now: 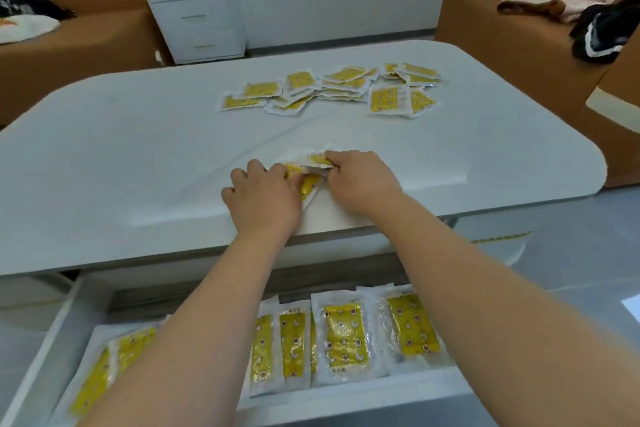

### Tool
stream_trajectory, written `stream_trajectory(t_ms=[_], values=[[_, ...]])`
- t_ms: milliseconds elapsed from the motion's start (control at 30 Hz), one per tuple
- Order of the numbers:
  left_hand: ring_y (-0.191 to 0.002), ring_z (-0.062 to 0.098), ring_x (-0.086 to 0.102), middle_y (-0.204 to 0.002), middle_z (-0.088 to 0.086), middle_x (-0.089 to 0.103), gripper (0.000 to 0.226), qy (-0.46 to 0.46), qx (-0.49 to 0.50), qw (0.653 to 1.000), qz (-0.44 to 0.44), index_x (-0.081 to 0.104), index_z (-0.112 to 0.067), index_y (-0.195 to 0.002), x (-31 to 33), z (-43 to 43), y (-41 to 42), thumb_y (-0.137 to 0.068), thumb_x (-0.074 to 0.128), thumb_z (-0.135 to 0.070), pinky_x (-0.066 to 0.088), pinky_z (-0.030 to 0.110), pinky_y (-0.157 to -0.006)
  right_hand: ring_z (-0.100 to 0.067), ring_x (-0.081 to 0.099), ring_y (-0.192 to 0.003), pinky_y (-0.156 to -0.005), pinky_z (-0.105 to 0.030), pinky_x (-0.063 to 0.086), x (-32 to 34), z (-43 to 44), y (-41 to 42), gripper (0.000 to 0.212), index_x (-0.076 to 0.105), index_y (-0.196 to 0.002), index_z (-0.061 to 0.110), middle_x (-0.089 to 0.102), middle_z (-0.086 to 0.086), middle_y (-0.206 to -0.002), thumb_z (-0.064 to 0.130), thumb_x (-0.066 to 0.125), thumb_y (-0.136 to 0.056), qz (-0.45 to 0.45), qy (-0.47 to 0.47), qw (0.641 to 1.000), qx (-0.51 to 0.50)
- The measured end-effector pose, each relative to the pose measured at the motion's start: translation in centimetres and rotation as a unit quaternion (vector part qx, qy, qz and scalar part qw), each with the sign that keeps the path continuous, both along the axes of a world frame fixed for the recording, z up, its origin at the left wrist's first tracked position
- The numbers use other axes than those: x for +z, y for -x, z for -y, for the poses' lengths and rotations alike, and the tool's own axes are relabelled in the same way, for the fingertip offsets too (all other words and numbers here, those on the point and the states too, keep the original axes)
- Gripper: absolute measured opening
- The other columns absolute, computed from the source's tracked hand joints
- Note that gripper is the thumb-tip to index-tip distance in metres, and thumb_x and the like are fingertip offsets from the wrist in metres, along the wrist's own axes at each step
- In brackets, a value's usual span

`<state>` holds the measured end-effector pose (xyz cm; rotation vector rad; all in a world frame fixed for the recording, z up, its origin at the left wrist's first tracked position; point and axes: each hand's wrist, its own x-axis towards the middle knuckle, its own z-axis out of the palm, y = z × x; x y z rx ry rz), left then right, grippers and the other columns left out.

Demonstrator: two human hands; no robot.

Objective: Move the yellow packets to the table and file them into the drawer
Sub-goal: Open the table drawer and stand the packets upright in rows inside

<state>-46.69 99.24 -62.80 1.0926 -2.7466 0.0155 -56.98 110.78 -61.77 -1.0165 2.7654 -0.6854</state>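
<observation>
Standing on edge in a row, filed yellow packets (343,333) are being held by the open drawer (45,340), nearest the viewer. Beyond it, at the near edge of the table (138,135), a small bunch of packets (311,180) is being gripped from both sides by the left hand (266,194) and the right hand (360,180), with all fingers curled round it. Farther back, a loose heap of packets (332,87) is being borne by the tabletop.

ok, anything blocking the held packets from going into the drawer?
Nothing visible. The left hand and right hand grip the held packets at the table edge; the drawer is open below, partly filled with filed packets.
</observation>
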Motion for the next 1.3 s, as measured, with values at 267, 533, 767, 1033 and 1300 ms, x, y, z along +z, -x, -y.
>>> stream_trajectory(t_ms=[267, 533, 767, 1033, 1300], values=[[-0.082, 0.029, 0.053, -0.102, 0.010, 0.063, 0.017, -0.037, -0.094, 0.995, -0.013, 0.062, -0.016, -0.102, 3.2, 3.0, -2.0, -0.095, 0.047, -0.011, 0.036, 0.032, -0.059, -0.029, 0.054, -0.081, -0.064, -0.036, 0.037, 2.7, 0.2, -2.8, 0.024, 0.067, -0.095, 0.029, 0.055, 0.003, -0.075, 0.030, 0.045, -0.105, -0.191, 0.111, 0.973, -0.073], [-0.062, 0.021, 0.063, -0.067, 0.002, 0.067, 0.015, -0.240, -0.059, 0.947, -0.204, 0.072, -0.019, -0.078, 6.8, -1.3, -13.1, -0.086, 0.060, -0.014, 0.051, 0.034, -0.047, -0.010, 0.065, -0.078, -0.077, -0.034, 0.055, 3.1, -4.0, -11.3, 0.016, 0.077, -0.094, 0.030, 0.074, 0.015, -0.093, 0.035, 0.062, -0.099, 0.038, 0.260, 0.960, -0.101], [-0.059, 0.022, 0.061, -0.066, 0.005, 0.067, 0.017, -0.254, -0.011, 0.965, 0.057, 0.073, -0.014, -0.075, 6.3, 1.6, -15.8, -0.083, 0.061, -0.022, 0.046, 0.026, -0.050, -0.009, 0.069, -0.048, -0.052, -0.019, 0.057, 4.0, -3.9, -14.8, 0.016, 0.074, -0.093, 0.031, 0.072, 0.017, -0.088, 0.019, 0.065, -0.096, 0.142, 0.135, 0.980, 0.027], [-0.062, 0.019, 0.050, -0.071, 0.004, 0.054, 0.015, -0.243, -0.009, 0.939, 0.242, 0.057, -0.012, -0.073, 2.9, 3.4, -15.6, -0.088, 0.058, -0.013, 0.037, 0.026, -0.052, 0.012, 0.061, -0.059, -0.050, -0.008, 0.043, 1.5, -1.6, -15.2, 0.032, 0.080, -0.085, 0.032, 0.074, 0.015, -0.082, 0.006, 0.061, -0.087, 0.137, -0.070, 0.976, 0.154], [-0.126, 0.028, 0.055, -0.144, 0.003, 0.054, 0.059, -0.223, -0.072, 0.893, 0.383, 0.048, -0.024, -0.147, -1.4, 0.8, -13.9, -0.089, 0.048, -0.012, 0.048, 0.044, -0.105, -0.018, 0.069, -0.071, -0.065, -0.036, 0.062, -1.8, -0.6, -14.6, 0.022, 0.079, -0.085, 0.015, 0.076, -0.002, -0.082, 0.019, 0.059, -0.089, 0.161, -0.197, 0.957, 0.141]])
